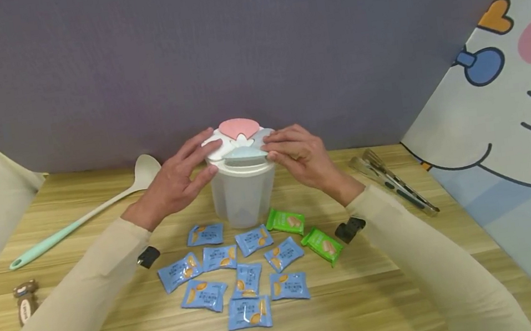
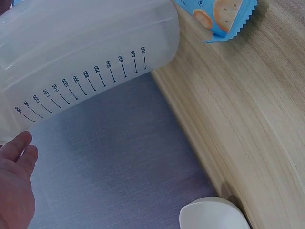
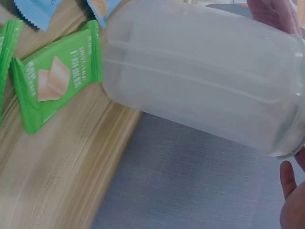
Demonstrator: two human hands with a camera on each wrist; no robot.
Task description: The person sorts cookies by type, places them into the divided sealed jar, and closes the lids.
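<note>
Two hands of mine sit on the lid [image 1: 239,142] of the translucent canister [image 1: 244,193], one on each side. My left hand [image 1: 174,181] lies with its fingers stretched nearly straight over the lid's left edge, the thumb reaching toward the canister's side just under the rim; it presses rather than grips. My right hand [image 1: 300,155] has its fingers bent over the lid's right edge, fingertips on top by the pale blue flap [image 1: 242,153], holding the rim. The pink flap [image 1: 239,128] is on the far side of the lid.

The canister stands upright on the wooden table [image 1: 402,282], toward the far edge and close to the purple wall [image 1: 249,44]. My left wrist view shows its printed measuring scale [image 2: 81,88] running along the side.

Near me, just in front of the canister, lie the blue snack packets [image 1: 236,273] scattered in a loose cluster, some overlapping. Two green snack packets [image 1: 304,231] lie at the cluster's right, the farther one almost touching the canister's base.

Well to the left lies a spoon [image 1: 85,214] with a mint handle and cream bowl. To the right, metal tongs [image 1: 393,179] lie on the table. A small brown figure [image 1: 25,302] sits at the near left.
</note>
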